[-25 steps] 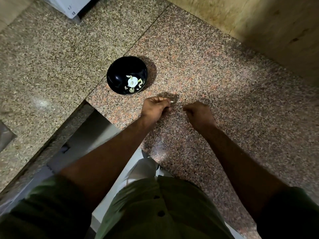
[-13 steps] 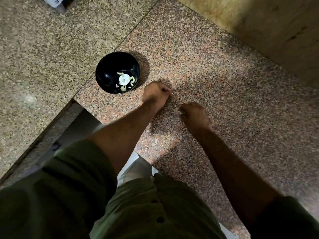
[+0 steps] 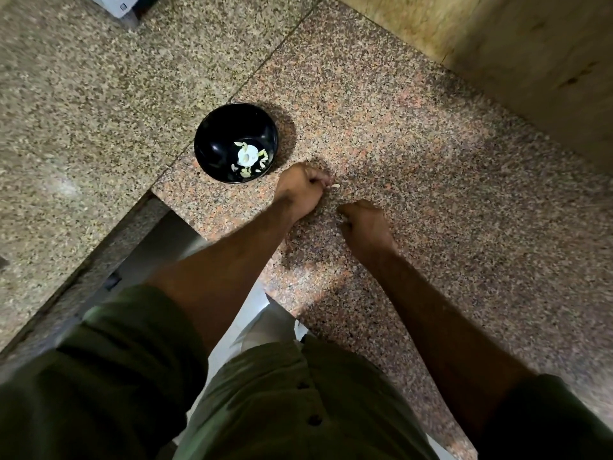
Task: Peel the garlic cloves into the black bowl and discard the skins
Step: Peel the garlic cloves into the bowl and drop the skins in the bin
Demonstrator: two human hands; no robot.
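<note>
The black bowl stands on the reddish granite counter near its left corner. It holds a white garlic piece and several pale bits around it. Just right of the bowl, my left hand rests on the counter with its fingers curled, and a small pale garlic clove sticks out at its fingertips. My right hand lies a little nearer to me, fingers curled under, back up. Nothing shows in it.
A second, greyer granite slab runs along the left, with a gap below the corner where the two meet. A yellowish wall closes the far right. A white appliance's corner shows at the top left.
The view has shifted a little. My left hand stays beside the bowl, and the pale clove, hidden half a second ago, shows at its fingertips again. My right hand has barely moved.
</note>
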